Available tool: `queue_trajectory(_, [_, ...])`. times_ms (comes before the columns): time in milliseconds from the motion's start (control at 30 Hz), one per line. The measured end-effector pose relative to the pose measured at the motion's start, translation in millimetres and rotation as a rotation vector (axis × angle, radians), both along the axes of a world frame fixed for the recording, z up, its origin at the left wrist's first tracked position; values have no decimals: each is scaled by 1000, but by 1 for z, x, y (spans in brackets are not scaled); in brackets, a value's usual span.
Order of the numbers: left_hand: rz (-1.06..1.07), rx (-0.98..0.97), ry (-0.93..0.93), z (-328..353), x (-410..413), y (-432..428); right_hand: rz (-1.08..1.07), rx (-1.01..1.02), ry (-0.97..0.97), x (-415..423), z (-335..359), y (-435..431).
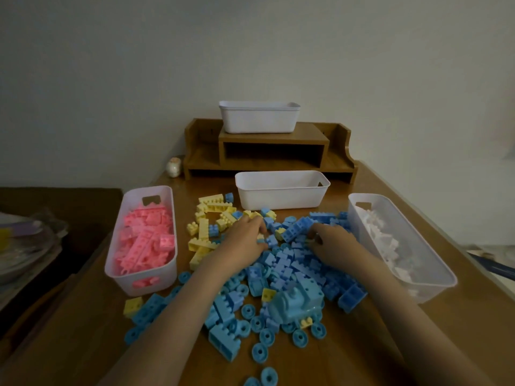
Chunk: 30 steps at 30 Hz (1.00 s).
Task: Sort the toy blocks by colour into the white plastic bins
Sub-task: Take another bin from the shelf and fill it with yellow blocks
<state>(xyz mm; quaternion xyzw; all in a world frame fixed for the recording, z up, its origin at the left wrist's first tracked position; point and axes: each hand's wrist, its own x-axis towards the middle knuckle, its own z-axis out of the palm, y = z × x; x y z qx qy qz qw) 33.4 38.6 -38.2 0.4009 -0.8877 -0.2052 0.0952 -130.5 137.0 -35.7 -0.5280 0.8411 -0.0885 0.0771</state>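
Head view — blue blocks [289,263] between left hand [244,238] — right hand [333,242]

**A room at home**

We sat at a wooden desk [348,352] set against a plain wall [111,79]. A small wooden shelf [273,151] stood at its back with a little figurine [174,167] beside it, and toy blocks [292,268] lay spread across the top.

Dim, flat indoor light, no clear source; colours muted w/ grey cast. Wall [111,65] darkens twd top corners. Faint soft shadows under blue blocks [292,274]; no glare. Wide-angle bend: table [83,330] edges splay outward near bottom. Left clutter [25,246] murky, soft. White blocks [384,240] in right bin [434,291] low-contrast.
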Motion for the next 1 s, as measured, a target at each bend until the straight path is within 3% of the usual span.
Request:
queue_trajectory(133, [145,-124,-147,-3,6,-2,-55,-85,49,6,-6,-4])
queue_trajectory(233, [135,-138,-143,-5,6,-3,-81,-159,102,6,-9,-3])
queue_trajectory(533, [149,-300,-127,-9,-4,10,-117,-403,-190,1,2,5])
queue_trajectory(633, [169,-306,-139,-8,-4,12,-115,-382,-242,0,1,5])
queue_trajectory(1000, [151,-245,-184,-2,3,14,-78,-246,-121,3,-5,6])
